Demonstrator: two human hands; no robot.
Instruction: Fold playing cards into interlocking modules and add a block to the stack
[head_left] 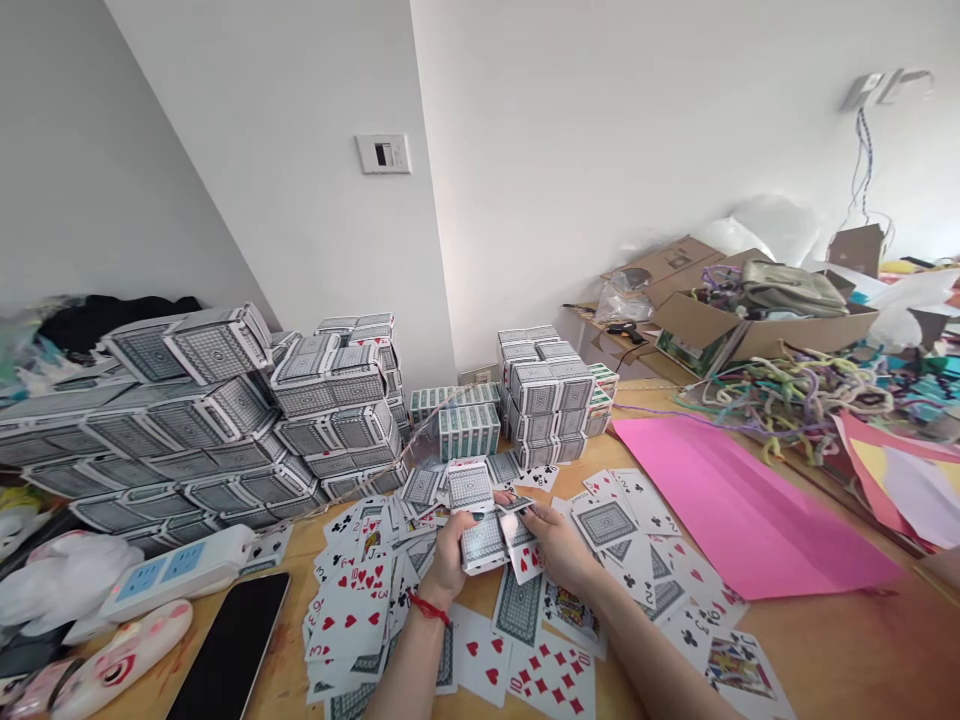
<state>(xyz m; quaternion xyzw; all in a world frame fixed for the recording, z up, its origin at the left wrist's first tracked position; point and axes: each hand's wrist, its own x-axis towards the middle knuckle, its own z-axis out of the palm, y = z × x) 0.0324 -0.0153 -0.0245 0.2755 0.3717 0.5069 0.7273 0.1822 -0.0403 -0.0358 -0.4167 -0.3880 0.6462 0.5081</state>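
My left hand grips a thick block of playing cards with patterned backs facing up; its thumb lies along the near block's edge. Another card stack stands just beyond that block. In my right hand are a few playing cards, pinched close against the block's right side, one showing red hearts. Loose cards lie spread face up and face down under and around both hands, among them a ten of diamonds close to my forearms.
Tall stacks of bundled cards line the left and back, with a further stack by the wall. A phone and a power strip lie at left. Pink paper, tangled yarn-like strands and a cardboard box occupy the right.
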